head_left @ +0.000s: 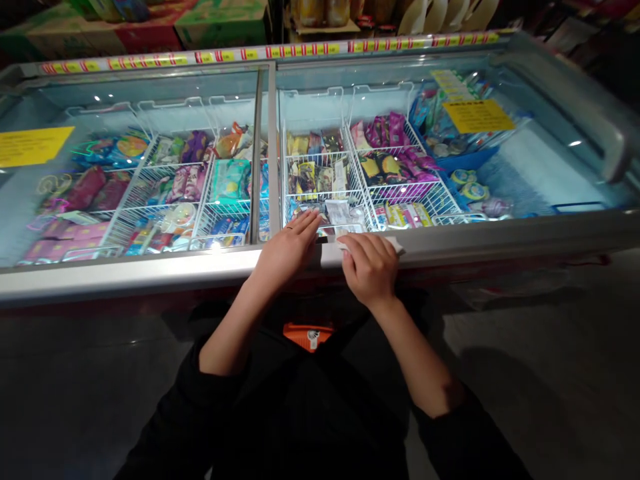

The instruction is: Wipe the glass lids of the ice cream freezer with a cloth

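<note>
A chest freezer (145, 270) with sliding glass lids stretches across the view in front of me. My left hand (293, 245) lies at its front rim, fingers stretched out together over the edge of the glass. Just to the right, my right hand (370, 267) is closed over a white cloth or tissue (395, 245), pressed on the metal rim. Most of the cloth is hidden under the fingers. Below the glass near both hands, wire baskets (373, 210) hold wrapped ice creams (343, 215).
A vertical lid frame (273, 147) divides the glass. Yellow notices (477, 117) are stuck on the lids, and a price strip (310, 50) runs along the back edge. Behind stand cartons (223, 27) and jugs (435, 15). A lid handle (617, 153) is at the right.
</note>
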A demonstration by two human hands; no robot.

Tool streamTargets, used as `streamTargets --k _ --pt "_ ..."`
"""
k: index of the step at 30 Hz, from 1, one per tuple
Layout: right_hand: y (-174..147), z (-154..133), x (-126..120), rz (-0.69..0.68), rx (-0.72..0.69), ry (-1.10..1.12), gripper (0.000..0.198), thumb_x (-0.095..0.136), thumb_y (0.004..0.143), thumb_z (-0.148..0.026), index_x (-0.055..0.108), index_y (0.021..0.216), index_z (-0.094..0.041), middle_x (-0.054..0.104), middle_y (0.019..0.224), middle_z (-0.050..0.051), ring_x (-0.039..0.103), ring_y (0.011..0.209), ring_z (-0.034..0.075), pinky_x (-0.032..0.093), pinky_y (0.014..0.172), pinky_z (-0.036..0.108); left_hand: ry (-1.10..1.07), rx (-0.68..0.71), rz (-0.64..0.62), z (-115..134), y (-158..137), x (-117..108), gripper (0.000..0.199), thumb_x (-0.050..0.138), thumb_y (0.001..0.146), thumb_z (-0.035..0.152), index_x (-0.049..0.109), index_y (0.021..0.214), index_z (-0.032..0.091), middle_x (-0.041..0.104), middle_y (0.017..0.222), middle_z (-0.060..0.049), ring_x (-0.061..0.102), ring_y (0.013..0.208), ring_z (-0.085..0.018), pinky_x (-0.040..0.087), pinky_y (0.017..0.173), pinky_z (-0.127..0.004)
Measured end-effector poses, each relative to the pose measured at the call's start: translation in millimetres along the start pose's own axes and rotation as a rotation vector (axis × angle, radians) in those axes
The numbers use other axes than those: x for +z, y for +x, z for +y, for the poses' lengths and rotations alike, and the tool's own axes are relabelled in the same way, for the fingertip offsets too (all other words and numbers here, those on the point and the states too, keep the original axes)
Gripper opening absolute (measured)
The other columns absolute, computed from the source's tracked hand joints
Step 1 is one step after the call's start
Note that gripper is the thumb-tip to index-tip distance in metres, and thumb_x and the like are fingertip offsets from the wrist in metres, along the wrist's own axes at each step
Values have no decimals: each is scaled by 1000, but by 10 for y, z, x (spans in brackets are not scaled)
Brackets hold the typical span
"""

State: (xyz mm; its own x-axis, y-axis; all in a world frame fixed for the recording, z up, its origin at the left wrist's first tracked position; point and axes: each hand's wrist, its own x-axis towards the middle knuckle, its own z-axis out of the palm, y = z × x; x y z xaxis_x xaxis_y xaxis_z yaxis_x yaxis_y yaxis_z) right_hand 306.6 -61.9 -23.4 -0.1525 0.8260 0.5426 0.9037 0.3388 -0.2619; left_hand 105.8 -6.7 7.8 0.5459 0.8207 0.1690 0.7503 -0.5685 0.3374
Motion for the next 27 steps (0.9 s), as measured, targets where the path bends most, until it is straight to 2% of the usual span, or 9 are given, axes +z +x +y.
streamTargets --k 3,7,11,15,17,20,22,24,27 --pt "53 -154 27 -46 -34 37 36 47 104 -21 78 122 -24 80 121 9 70 113 29 48 101 45 -13 -2 -3 -9 -6 -1 50 39 110 20 48 159 17 47 167 -12 41 157 -23 38 131 -44" --pt "62 -168 -2 -70 -95 40 36 47 105 -19 76 126 -21 79 124 11 70 117 29 48 104 44 -13 7 6 -36 -15 30 51 40 110 20 48 160 16 47 167 -13 41 158 -23 37 131 -44" --pt "39 -80 -38 -100 -150 33 39 47 105 -19 73 135 -23 78 129 11 69 121 28 49 105 44 -10 9 29 -26 -24 37 51 39 110 21 48 160 13 47 167 -14 41 158 -24 39 130 -45" --pt "-24 183 -147 -117 -297 57 43 48 105 -20 67 144 -20 75 137 12 67 129 29 51 108 44 -8 -28 58 7 -37 21 50 37 111 23 49 159 16 49 165 -12 44 156 -24 41 129 -46" --pt "-39 352 -221 -103 -282 48 43 48 106 -20 67 145 -19 74 138 12 67 130 29 51 111 45 -8 -43 64 19 -39 16 50 38 111 23 50 159 19 49 166 -10 44 156 -23 41 129 -47" --pt "11 469 -275 -77 -142 20 43 48 106 -22 68 145 -20 74 139 11 65 135 30 49 116 49 -4 -57 52 34 -26 10 51 40 110 22 50 159 18 48 166 -10 42 157 -24 40 129 -47" --pt "90 400 -260 -121 -103 38 43 47 107 -23 68 145 -22 72 143 9 61 141 29 45 121 53 -5 -69 46 46 -12 4 51 39 110 22 50 159 17 48 166 -11 42 157 -24 40 129 -46" --pt "174 267 -232 -200 -129 86 43 47 108 -24 68 145 -23 70 146 7 57 145 28 43 123 54 -14 -79 47 58 0 -6 51 38 110 22 49 159 17 48 167 -11 41 158 -23 39 129 -47" --pt "246 174 -237 -287 -180 147 42 45 108 -26 70 142 -22 70 146 6 60 143 26 45 123 50 -23 -79 42 67 0 -25 51 37 110 23 48 160 18 46 168 -11 41 158 -23 40 129 -48"
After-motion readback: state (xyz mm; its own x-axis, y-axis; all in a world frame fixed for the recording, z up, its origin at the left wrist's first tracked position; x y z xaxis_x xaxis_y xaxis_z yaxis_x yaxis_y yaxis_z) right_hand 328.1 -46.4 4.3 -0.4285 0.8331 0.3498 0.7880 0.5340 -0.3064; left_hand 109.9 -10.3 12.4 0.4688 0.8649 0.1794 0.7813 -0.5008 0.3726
